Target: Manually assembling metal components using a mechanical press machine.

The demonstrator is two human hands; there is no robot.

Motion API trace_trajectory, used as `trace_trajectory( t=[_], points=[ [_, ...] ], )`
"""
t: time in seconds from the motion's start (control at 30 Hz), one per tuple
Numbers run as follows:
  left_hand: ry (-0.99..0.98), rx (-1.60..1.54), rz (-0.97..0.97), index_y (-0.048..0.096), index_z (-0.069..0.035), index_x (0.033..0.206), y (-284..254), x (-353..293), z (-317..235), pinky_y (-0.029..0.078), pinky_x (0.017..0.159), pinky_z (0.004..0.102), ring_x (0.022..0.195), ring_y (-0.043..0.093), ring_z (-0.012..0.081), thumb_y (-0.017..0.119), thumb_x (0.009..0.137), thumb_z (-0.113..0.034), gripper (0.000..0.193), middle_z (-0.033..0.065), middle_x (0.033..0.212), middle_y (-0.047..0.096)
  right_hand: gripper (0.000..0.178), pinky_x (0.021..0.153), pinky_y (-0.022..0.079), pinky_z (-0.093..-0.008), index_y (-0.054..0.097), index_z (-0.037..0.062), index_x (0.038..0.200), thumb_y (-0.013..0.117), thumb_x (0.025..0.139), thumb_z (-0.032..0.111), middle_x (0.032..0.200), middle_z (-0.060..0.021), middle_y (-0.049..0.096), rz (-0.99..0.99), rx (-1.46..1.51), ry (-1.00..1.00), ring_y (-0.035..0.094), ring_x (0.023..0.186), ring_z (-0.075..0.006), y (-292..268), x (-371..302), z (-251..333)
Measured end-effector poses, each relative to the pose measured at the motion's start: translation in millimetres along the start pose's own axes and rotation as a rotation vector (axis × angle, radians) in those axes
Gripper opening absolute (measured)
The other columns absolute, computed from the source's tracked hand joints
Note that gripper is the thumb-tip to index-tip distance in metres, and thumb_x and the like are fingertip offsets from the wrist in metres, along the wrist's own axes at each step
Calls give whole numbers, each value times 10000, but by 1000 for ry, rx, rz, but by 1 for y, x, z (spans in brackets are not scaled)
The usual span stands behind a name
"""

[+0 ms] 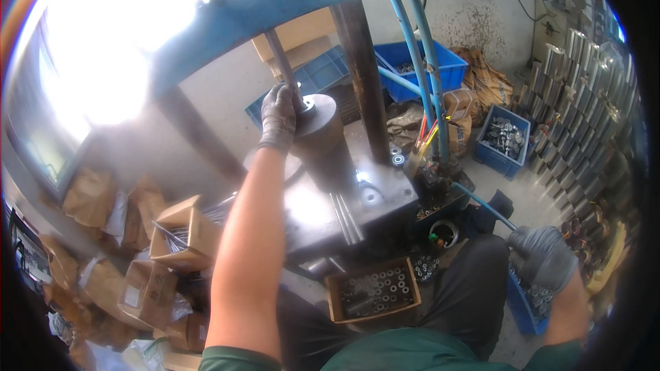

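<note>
My left hand (280, 118), in a grey glove, is raised to the top of a thick metal cylinder (324, 143). Its fingers close around the lower end of a dark upright rod (280, 57); the palm side is hidden. Near that hand, a light ring (309, 102) lies on the cylinder's top face. The cylinder stands on the metal bed (388, 200) of a blue-framed press (275, 17). Several slim steel pins (346, 220) lie in front of it. At the right, my gloved right hand (545, 255) is wrapped round the end of a blue lever (483, 206).
A wooden box (335, 297) of rings and small parts sits by my legs. Blue crates (505, 162) of metal parts stand to the right, before stacked metal tubes (577, 117). Cardboard boxes (196, 230) crowd the left. A dark post (364, 82) rises beside the cylinder.
</note>
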State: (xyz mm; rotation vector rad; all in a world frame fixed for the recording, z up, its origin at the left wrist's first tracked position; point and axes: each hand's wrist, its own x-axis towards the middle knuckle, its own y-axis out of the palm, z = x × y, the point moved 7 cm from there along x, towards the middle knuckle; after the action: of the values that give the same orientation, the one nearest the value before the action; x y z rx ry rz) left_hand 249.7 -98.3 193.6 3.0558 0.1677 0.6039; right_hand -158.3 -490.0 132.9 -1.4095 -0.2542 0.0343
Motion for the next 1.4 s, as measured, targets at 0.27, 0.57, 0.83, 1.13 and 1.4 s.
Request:
trace_trajectory(
  t=[0.27, 0.57, 0.83, 1.13, 1.4],
  points=[
    [64, 7, 46, 686, -23, 917, 2, 2, 3, 537, 673, 305, 680, 616, 155, 529, 1008, -141, 216, 54, 770, 652, 139, 751, 568, -475, 702, 60, 941, 699, 813, 116, 873, -139, 701, 106, -25, 21, 704, 794, -366, -2, 3, -2],
    [61, -145, 154, 651, -26, 1213, 11, -5, 1, 577, 740, 295, 787, 640, 145, 584, 1019, -139, 234, 73, 893, 670, 105, 746, 556, -468, 642, 38, 981, 693, 912, 97, 883, -163, 671, -797, -192, -133, 682, 833, -373, -98, 100, 0],
    [24, -183, 198, 631, -78, 1285, 15, -9, 1, 503, 716, 286, 798, 564, 108, 648, 981, -198, 327, 5, 897, 581, 168, 821, 576, -435, 713, 46, 979, 669, 946, 205, 933, -160, 720, -715, -189, -44, 713, 876, -341, -116, 205, -21],
    [406, 482, 228, 608, -64, 1297, 20, -65, -34, 548, 922, 337, 1023, 612, 185, 668, 995, -180, 329, 52, 1088, 606, 151, 806, 572, -441, 730, 25, 917, 691, 909, 171, 865, -174, 709, -590, -193, 54, 710, 853, -354, -112, 211, -30],
    [-167, -475, 334, 607, -99, 1299, 71, -263, 60, 549, 855, 314, 947, 614, 161, 601, 1081, -365, 344, 24, 1046, 605, 215, 841, 577, -447, 723, 37, 929, 677, 942, 247, 897, -165, 724, -551, -143, 60, 727, 890, -338, -112, 190, -24]
  ],
)
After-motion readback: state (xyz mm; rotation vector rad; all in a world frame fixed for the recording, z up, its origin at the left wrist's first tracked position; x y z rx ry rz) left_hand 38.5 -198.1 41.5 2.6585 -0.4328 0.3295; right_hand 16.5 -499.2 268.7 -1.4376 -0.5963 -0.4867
